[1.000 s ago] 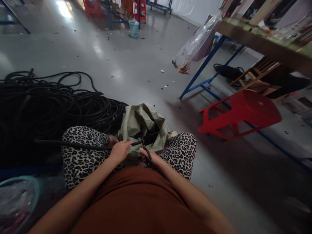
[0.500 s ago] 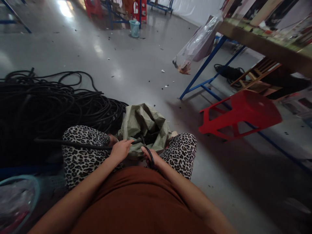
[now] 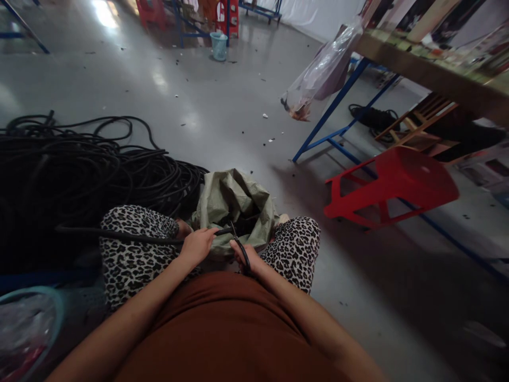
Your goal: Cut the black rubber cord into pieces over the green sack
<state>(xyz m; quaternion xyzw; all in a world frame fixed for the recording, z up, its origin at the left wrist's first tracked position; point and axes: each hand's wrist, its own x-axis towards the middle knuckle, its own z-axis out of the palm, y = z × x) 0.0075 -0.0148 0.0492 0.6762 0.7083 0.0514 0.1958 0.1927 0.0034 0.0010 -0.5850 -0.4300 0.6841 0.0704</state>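
Note:
My left hand [image 3: 198, 245] is closed around a black rubber hose or cord [image 3: 135, 238], which runs left across my thigh. A short end of it sticks out past my fingers, over a greenish woven sack [image 3: 210, 207]. In my right hand [image 3: 247, 257] are black-handled scissors [image 3: 242, 252], their blades at the tip of that end. Whether the blades are parted is too small to tell. The sack stands with its mouth gaping between my legs, and dark pieces lie inside it.
A large tangle of black hose [image 3: 119, 154] lies on the floor to the left. At lower left stands a light-blue basket [image 3: 59, 313] with plastic in it. On the right are a red stool [image 3: 413, 178] and a workbench [image 3: 429, 66] with blue legs. A small bin [image 3: 218, 48] stands farther off.
Almost nothing differs. The scissor blades look slightly shifted at the hose end, while both hands keep their places; the whole view has moved very slightly.

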